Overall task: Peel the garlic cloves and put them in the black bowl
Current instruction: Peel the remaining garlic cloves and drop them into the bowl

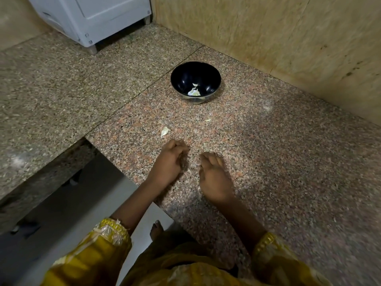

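Granite [268,162], speckled, underlies left hand [169,159], curled, grip unclear, and flat right hand [214,178].

Open counter [268,151] reaches black bowl [195,81]; wall [288,38] crowds its right.

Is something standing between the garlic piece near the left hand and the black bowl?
Nothing visible: only bare counter lies between the garlic piece and the black bowl; a small scrap lies to the side.
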